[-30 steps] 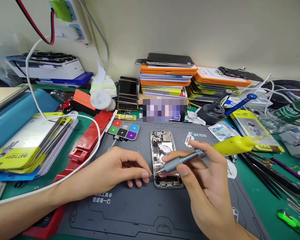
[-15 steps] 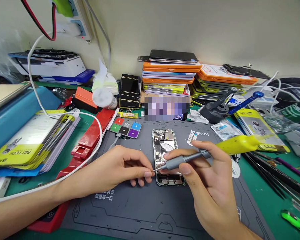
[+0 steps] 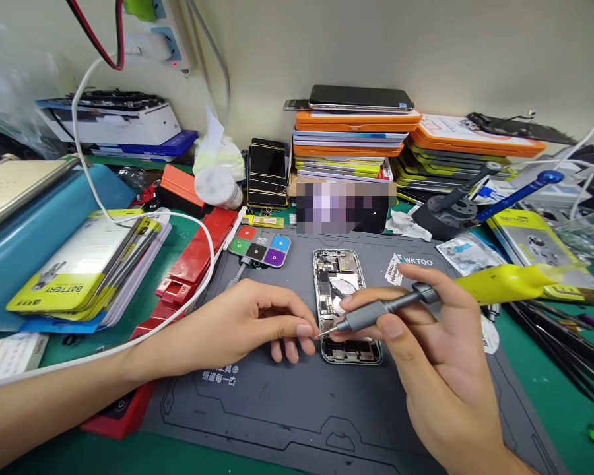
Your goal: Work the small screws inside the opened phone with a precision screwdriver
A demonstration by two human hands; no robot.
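Note:
An opened phone [image 3: 347,277] lies on the grey work mat [image 3: 297,402], its inner parts exposed. My right hand [image 3: 440,343] holds a grey screwdriver [image 3: 376,313] at a slant, its thin tip pointing left over the phone's lower left edge. At that tip, the thumb and index finger of my left hand [image 3: 272,323] are pinched together. Anything between them is too small to make out. A yellow bottle-like thing with a pointed clear end [image 3: 505,284] shows right behind my right fingers; whether they hold it is unclear.
A colored magnetic pad [image 3: 260,249] and a red tool [image 3: 195,257] lie left of the phone. Battery packs [image 3: 84,270] are piled farther left. Stacked orange cases [image 3: 351,121] stand behind. A tool holder [image 3: 445,214] is at right; a white cable [image 3: 178,323] crosses my left forearm.
The view has shifted, so most things appear farther right. Both hands stay together at the screwdriver tip, with little visible change in grip.

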